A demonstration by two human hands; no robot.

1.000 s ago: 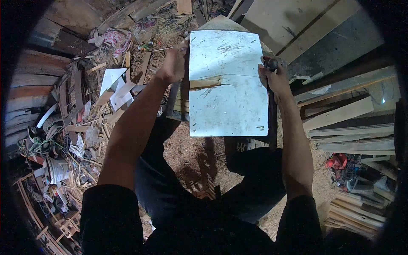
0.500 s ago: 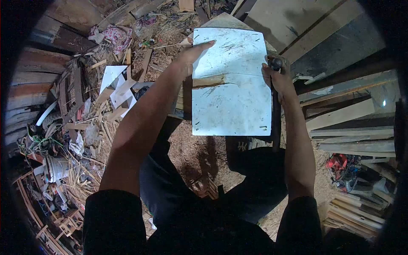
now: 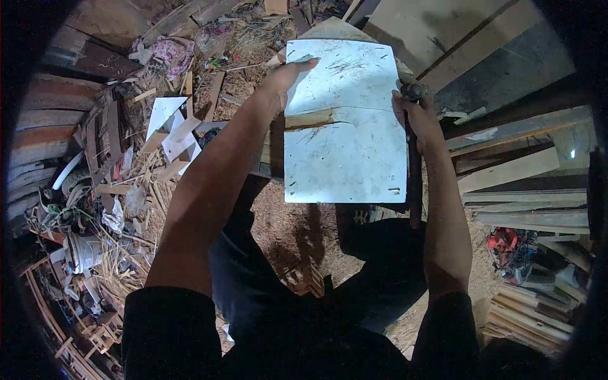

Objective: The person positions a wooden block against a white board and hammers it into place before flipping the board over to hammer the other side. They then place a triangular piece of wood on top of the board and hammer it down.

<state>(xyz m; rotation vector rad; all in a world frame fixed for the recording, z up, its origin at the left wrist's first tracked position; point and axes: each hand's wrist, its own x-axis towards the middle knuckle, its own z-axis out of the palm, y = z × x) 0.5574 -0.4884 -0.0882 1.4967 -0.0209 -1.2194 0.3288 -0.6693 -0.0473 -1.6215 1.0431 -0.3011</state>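
Note:
A scuffed white board [image 3: 354,155] is held up in front of me between both hands. Its surface has scratches, a crack running across, and a splintered strip of bare wood at the left edge. My left hand [image 3: 283,82] grips the upper left edge, thumb on the face and the other fingers hidden behind. At the upper right edge, my right hand [image 3: 420,111] is closed on the board. That same hand also has a dark hammer [image 3: 414,190], its rounded head up by the fingers and its handle hanging down beside the board.
Wood scraps and white offcuts [image 3: 166,117] litter the shavings-covered floor at left, near a patterned cloth [image 3: 174,54]. Large panels [image 3: 500,57] lean at upper right. Stacked planks [image 3: 532,202] and a red object [image 3: 502,239] lie on the right. Behind the board is a wooden surface [image 3: 335,29].
The board has tilted slightly and its lower part looks a little wider and nearer. The hammer handle has shifted slightly with it. Both hands keep their hold.

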